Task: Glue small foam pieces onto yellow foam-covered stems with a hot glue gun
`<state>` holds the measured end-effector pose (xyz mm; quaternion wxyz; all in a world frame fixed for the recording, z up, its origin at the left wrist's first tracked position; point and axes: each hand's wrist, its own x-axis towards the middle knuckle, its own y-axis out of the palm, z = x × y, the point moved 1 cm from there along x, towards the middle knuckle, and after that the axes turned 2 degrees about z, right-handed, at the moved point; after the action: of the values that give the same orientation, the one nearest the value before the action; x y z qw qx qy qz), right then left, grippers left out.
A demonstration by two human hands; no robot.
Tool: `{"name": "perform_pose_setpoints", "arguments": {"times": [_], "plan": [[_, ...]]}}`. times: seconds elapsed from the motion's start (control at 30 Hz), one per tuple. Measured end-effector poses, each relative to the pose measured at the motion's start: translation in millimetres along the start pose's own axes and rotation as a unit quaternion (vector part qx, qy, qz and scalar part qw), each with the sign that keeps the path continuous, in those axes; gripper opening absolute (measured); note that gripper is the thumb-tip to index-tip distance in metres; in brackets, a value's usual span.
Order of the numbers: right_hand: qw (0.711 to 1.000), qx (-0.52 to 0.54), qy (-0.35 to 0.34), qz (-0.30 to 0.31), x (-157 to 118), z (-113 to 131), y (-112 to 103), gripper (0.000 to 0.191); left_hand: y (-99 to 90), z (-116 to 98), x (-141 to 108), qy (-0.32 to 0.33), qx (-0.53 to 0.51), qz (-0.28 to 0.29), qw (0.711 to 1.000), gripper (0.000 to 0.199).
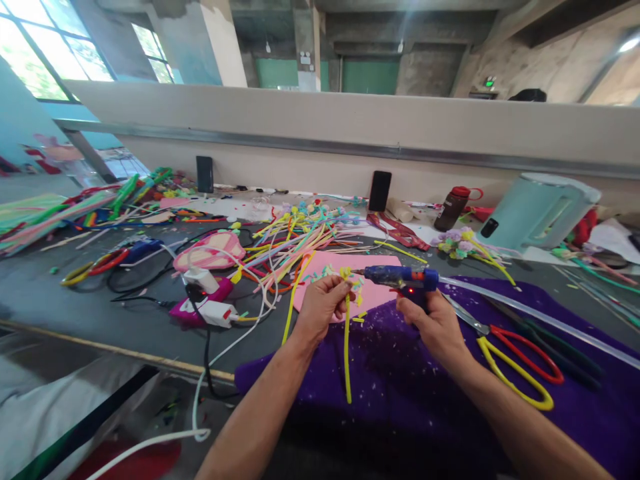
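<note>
My left hand [329, 300] pinches a yellow fuzzy stem [347, 360], which hangs down over the purple cloth [400, 380] and has a small yellow cluster at its top. To the right, my right hand [434, 320] grips a blue glue gun [395, 275] with a small red light on it. The gun's nozzle points left at the yellow cluster, close to my left fingertips; whether they touch is too small to tell. A long clear glue stick [525, 310] extends from the gun's back. Under the work lies a pink sheet [390, 293].
Scissors with red and yellow handles [515, 393] lie on the cloth at right. Left are a power strip [187, 311] with cables and a second glue gun [143, 251]. Behind are loose coloured stems [295, 250], a brown bottle [453, 210] and a teal kettle [535, 213].
</note>
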<state>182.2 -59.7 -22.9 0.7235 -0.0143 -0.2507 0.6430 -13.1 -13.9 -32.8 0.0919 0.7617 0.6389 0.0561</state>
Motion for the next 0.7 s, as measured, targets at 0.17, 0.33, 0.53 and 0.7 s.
{"name": "perform_pose_setpoints", "arguments": {"times": [0.17,0.33,0.53,0.7], "plan": [[0.967,0.245,0.051,0.055,9.4,10.1,-3.3,0.021,-1.1,-2.6,2.0,-0.004,0.013,-0.016,1.0,0.027],[0.934,0.343,0.083,0.06,18.0,11.1,-9.9,0.02,-1.2,-5.1,2.0,-0.002,0.016,-0.01,1.0,0.027],[0.881,0.448,0.114,0.099,28.3,21.8,-19.9,0.024,-1.1,-6.2,2.4,0.018,0.002,-0.018,1.0,0.025],[0.875,0.442,0.146,0.129,32.0,27.7,-21.4,0.021,-1.1,-5.8,3.5,0.023,0.001,-0.023,0.999,0.026]]}}
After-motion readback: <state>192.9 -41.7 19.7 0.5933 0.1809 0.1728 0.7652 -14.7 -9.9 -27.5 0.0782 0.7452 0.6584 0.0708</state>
